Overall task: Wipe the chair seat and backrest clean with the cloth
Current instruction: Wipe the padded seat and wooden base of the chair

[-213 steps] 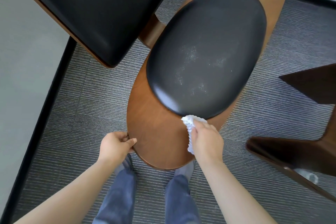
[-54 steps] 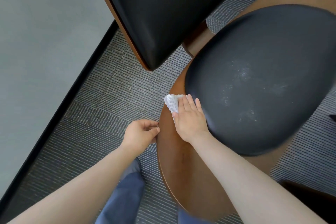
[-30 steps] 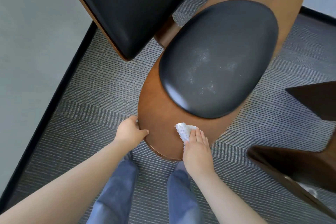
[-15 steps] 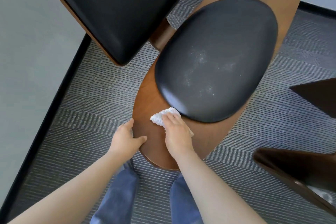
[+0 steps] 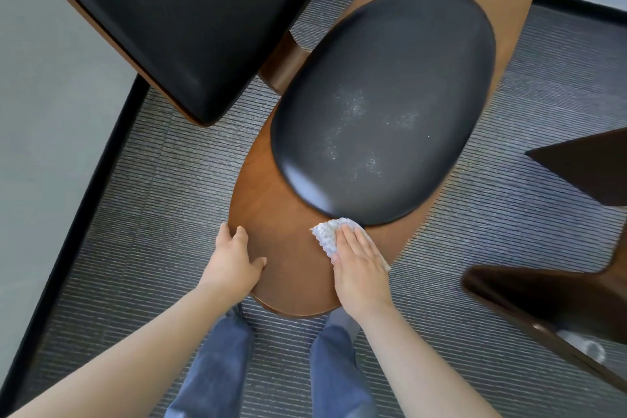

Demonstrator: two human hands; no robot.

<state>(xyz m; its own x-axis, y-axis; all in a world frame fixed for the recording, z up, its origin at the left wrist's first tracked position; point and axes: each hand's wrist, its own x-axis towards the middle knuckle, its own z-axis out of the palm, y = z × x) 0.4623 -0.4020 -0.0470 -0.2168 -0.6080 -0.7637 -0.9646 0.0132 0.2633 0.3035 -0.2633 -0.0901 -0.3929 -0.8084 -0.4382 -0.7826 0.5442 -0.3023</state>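
Right hand [image 5: 359, 268] flat on cloth [image 5: 327, 234]

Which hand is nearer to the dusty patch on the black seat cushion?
Right. The right hand presses the cloth at the seat cushion's near edge, below the dusty patch. The left hand grips the wooden seat rim, farther off.

Cloth [image 5: 328, 235]: mostly covered by the flat right hand [image 5: 359, 265]; one corner shows beside the seat pad [image 5: 383, 105].
Backrest [image 5: 176, 17]: cut off by the top edge, above the seat pad.
Wooden seat shell [image 5: 271, 214]: far end runs out of frame; legs hidden beneath.
Left hand [image 5: 234, 261]: fingertips curl out of sight under the shell's rim.
Dark furniture [image 5: 549, 309] right of the seat pad: cropped, unidentifiable.
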